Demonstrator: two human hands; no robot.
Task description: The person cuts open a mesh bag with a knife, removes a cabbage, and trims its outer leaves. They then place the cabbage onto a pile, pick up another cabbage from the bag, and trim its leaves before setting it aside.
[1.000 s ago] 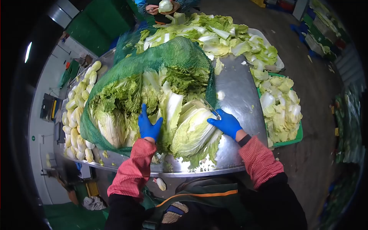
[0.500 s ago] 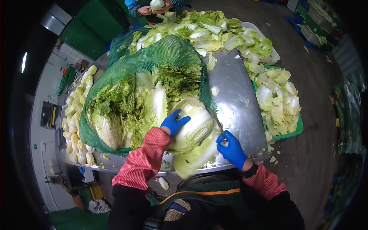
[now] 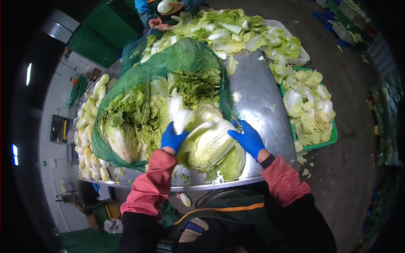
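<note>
Both hands wear blue gloves and reach forward from red-checked sleeves over the near edge of the steel table (image 3: 263, 105). The left hand (image 3: 173, 138) curls closed around the left side of a napa cabbage (image 3: 209, 143) lying near that edge, just before the green net sack (image 3: 177, 59). The right hand (image 3: 248, 137) presses its right side, gripping a thin knife (image 3: 231, 114) pointing away.

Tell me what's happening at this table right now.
A person in blue gloves works on a napa cabbage at the near edge of a metal table. The left hand grips its leaves; the right hand rests on its other side and seems to hold a thin blade, though that is hard to tell. Behind it, a green net sack spills more cabbages. A green crate of leaves sits at the right. Another person's hands work at the far end.
</note>
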